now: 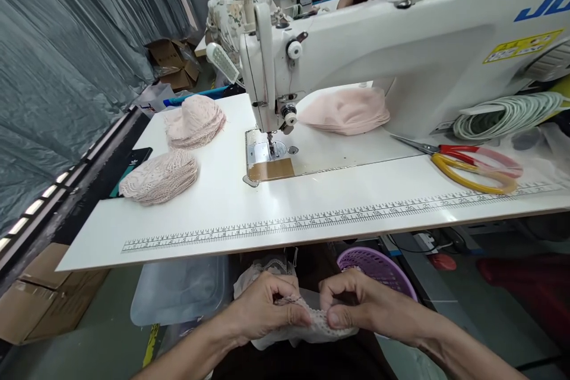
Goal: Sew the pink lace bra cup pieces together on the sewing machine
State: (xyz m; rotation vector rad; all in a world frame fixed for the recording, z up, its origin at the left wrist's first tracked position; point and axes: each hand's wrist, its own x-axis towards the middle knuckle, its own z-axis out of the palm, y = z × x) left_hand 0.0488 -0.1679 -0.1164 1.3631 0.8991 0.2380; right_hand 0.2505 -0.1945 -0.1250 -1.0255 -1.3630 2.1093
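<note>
The left hand [271,309] pinches one stretch of pale, lace-edged fabric [310,333] between thumb and bent fingers, while the right hand [354,309] grips the same edge just beside it. The fabric sags beneath both hands, over the worker's lap and below the front edge of the white bench [222,208]. A purple basket [383,267] sits behind the right hand; a clear plastic bin [178,291] lies beyond the left. Ahead of both hands stands a sewing machine [356,41], with one lace stack [160,178] on the bench ahead and to the left of the left hand, and scissors [467,181] ahead and to the right of the right hand.

Careful handling here likely means thumbs at matching height, a light pinch close to the lace, and the short span between the hands drawn straight without stretching, since so sheer a cloth probably distorts easily. Letting the loose part hang free should help prevent twisting. Fingers cover much of the edge, so whether layers are aligned there cannot be told.
</note>
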